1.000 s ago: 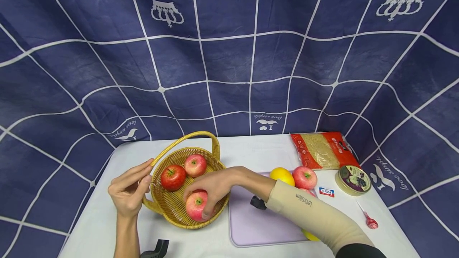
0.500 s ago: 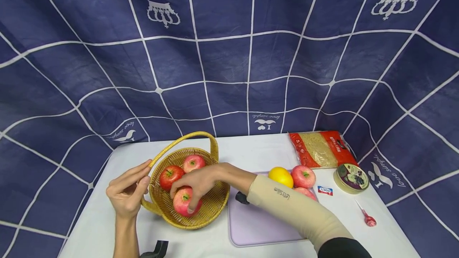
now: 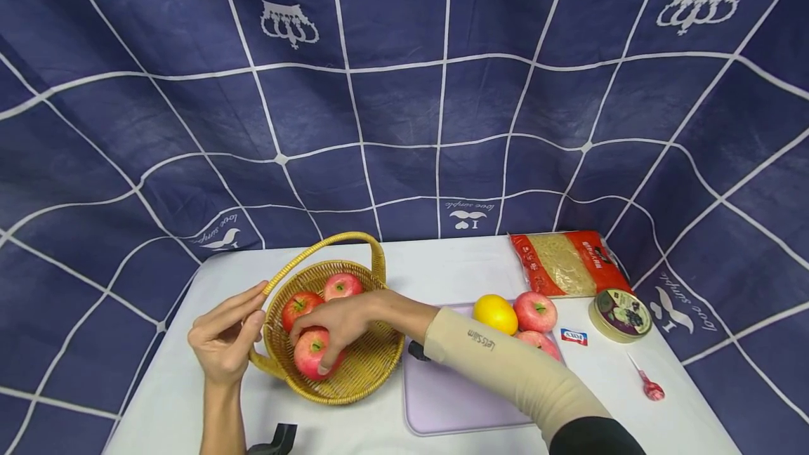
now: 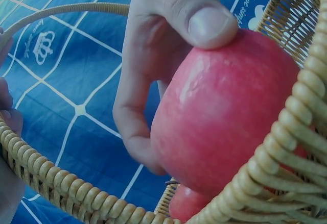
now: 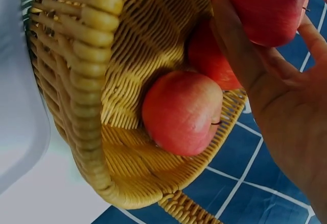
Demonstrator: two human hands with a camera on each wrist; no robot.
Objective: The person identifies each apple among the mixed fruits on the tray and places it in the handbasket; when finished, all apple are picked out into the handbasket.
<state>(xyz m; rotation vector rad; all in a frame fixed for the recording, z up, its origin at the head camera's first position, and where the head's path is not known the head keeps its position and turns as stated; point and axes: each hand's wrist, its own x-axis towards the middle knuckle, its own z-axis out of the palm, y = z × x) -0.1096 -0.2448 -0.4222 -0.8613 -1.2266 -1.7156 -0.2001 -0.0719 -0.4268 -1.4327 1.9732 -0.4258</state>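
A yellow wicker basket (image 3: 366, 371) with a tall arched handle stands on the left of the table. My left hand (image 3: 224, 339) pinches the handle's near-left part between thumb and fingers. Inside the basket, my right hand (image 3: 344, 321) grips a pink-red apple (image 3: 310, 357), thumb on one side and fingers round the other. In the left wrist view the thumb presses on top of this apple (image 4: 230, 117). Two more apples lie in the basket: a darker red apple (image 3: 300, 307), partly behind the right hand, and a pink apple (image 5: 181, 113) at the far side.
Right of the basket lies a lilac tray (image 3: 455, 406) bearing a yellow round fruit (image 3: 495, 314) and pink apples (image 3: 536, 312), partly covered by the right sleeve. Beyond are a red packet (image 3: 569, 263), a round tin (image 3: 621, 315), a small blue-red wrapper (image 3: 574, 337) and a lollipop (image 3: 652, 388).
My right hand has moved left inside the basket with the apple in its grip, from the middle toward the near-left side. The left hand has stayed on the handle.
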